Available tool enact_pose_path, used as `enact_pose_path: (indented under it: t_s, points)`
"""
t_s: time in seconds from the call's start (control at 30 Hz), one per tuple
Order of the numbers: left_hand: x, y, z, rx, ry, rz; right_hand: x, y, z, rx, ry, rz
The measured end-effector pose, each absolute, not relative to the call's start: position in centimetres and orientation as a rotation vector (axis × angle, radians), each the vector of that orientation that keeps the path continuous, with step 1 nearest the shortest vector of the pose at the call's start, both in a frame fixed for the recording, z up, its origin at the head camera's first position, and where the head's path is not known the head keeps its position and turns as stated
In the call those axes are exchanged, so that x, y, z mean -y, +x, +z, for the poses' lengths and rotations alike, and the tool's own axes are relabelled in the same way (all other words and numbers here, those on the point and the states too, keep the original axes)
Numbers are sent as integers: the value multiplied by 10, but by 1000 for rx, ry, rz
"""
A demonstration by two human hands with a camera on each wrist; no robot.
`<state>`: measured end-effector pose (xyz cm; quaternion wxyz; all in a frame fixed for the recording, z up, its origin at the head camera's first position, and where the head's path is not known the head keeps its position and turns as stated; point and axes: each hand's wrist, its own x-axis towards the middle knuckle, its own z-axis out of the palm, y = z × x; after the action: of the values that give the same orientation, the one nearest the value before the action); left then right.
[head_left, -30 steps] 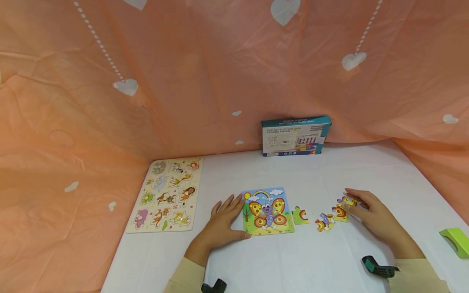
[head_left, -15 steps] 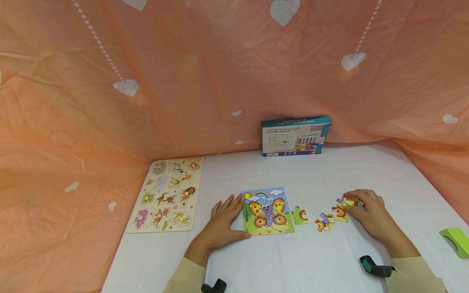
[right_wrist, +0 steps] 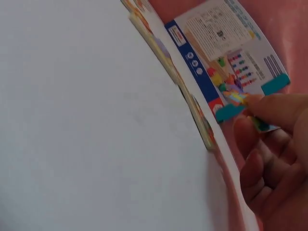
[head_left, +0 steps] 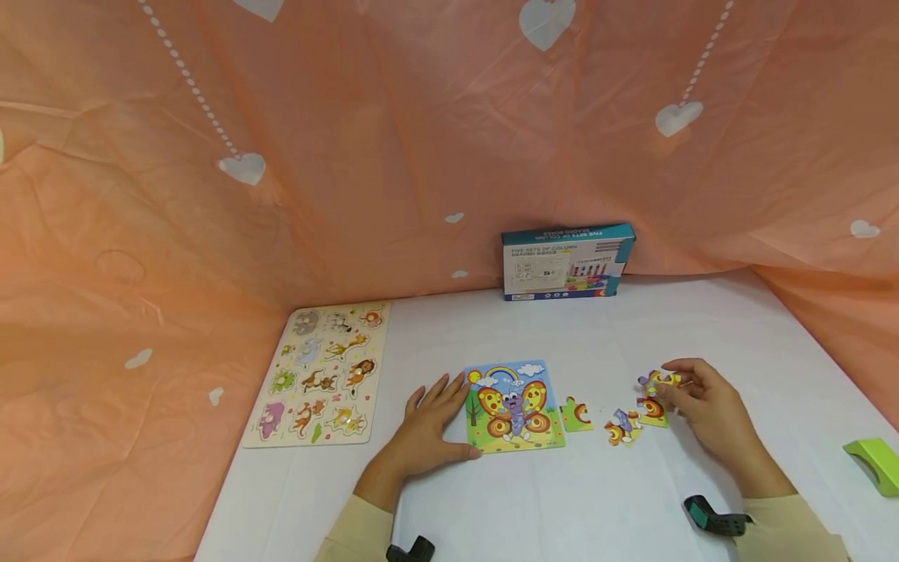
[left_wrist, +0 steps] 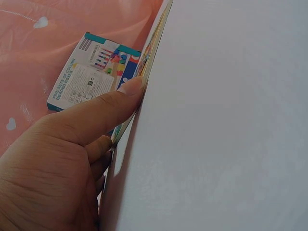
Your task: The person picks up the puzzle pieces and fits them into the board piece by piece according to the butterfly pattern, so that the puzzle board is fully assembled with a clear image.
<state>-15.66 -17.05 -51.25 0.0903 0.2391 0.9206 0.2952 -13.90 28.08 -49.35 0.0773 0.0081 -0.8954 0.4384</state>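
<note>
The left hand [head_left: 428, 433], fingers spread, touches the left edge of the butterfly puzzle [head_left: 516, 410], its butterfly head-end away from the person. Above the table [head_left: 506, 507], the right hand [head_left: 712, 410] pinches a jigsaw piece [head_left: 656, 381], long axis sideways, purple end left.

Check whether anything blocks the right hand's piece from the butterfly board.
Nothing tall does. The green piece lies flat just right of the butterfly board, and two other pieces lie nearer the right hand; the held piece could probably pass over all three.
</note>
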Motion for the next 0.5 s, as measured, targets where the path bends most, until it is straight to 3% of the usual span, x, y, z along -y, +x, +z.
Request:
enact_pose_path:
  t_s: [0.5]
  points:
    - [170, -156, -509, -2721, 701, 899, -222, -139, -489, 2533, 296, 1956]
